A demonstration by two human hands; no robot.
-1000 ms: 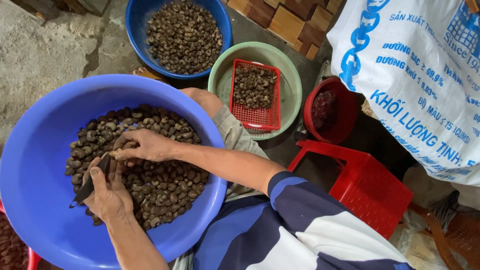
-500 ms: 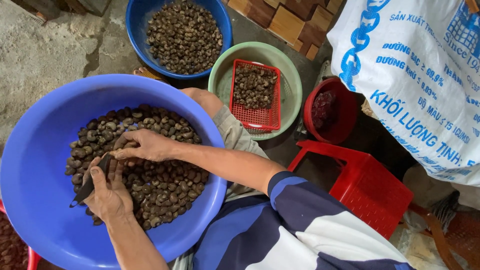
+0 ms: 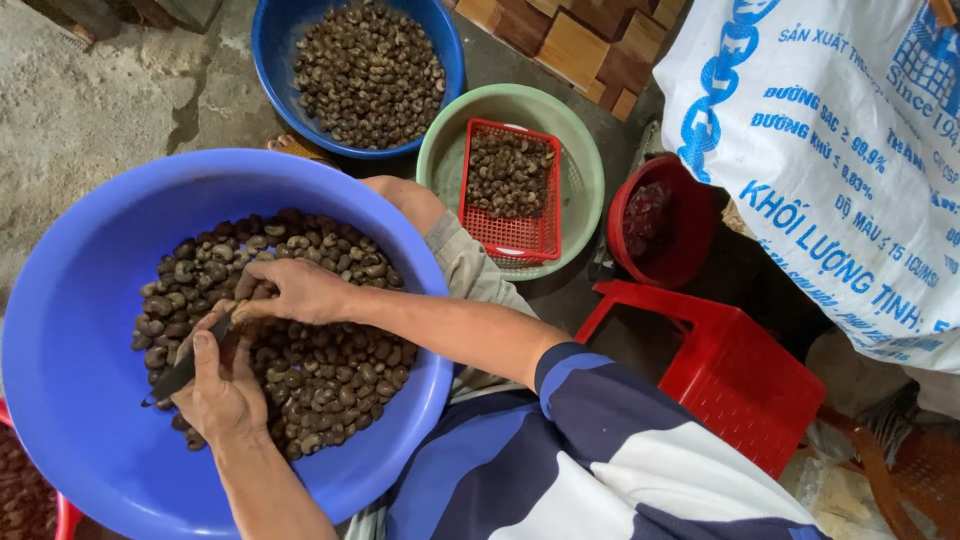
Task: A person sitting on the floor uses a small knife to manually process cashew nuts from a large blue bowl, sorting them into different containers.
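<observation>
The left hand grips a small dark-bladed knife, its fingers wrapped shut around the handle with the thumb laid along the blade, while the right hand has its fingers pinched together on a single brown kidney-shaped nut at the knife's tip, just above the heap of dark nuts filling the large blue round plastic basin. The nut looks light, hard-shelled and curved, likely to roll or slip between fingertips, so a hold across its two ends seems safest, with the blade kept off the thumb. The basin's high rim walls in both wrists, leaving open room mostly upward and toward its bare left side. On the floor beyond it stand a smaller dark blue basin of nuts, a pale green bowl holding a red mesh tray, a red tub and a red plastic stool.
</observation>
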